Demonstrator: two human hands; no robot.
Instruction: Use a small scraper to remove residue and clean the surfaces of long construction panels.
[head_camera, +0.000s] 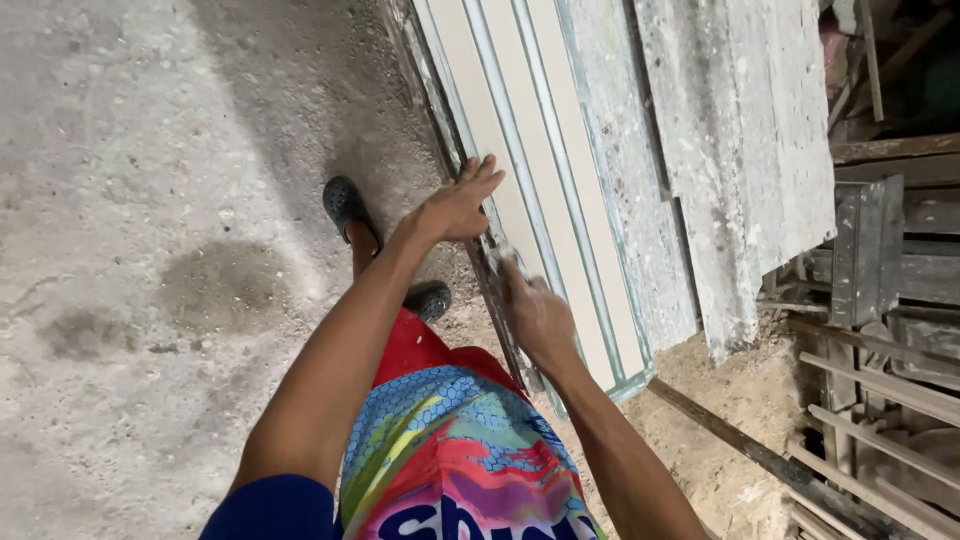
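head view, boards: stack of long flat pale cream boards with grey-green edges (540, 190), standing on edge and leaning right against rougher sheets. Bottom ends sit on the ground near the person's legs. Leaning keeps them upright without a rack, I'd judge.

head view, left hand: left hand (458, 205) laid flat, fingers stretched out and together, palm on the outer edge of the nearest board. Not wrapped round anything; reads as steadying pressure against the stack, not a carry grip.

head view, right hand: right hand (538, 318) lower on the same edge, fingers curled in. Blurred, and something pale sits under the fingers; can't tell whether it clamps the board edge or a small object on it. Low position probably controls the foot of the board while the upper hand controls tilt.

head view, backing: grey cement-splashed sheets (740, 150) behind the stack, tilted the same way, taking the load.

head view, ground: rough grey concrete floor (130, 200) with dark damp patches; sandy soil (730, 400) at the foot of the sheets.

head view, stance: dark perforated clogs (345, 203), feet staggered just beside the stack. Red shorts and multicoloured shirt in view.

head view, right side: weathered timber battens and frames (880, 380), well apart from both hands.
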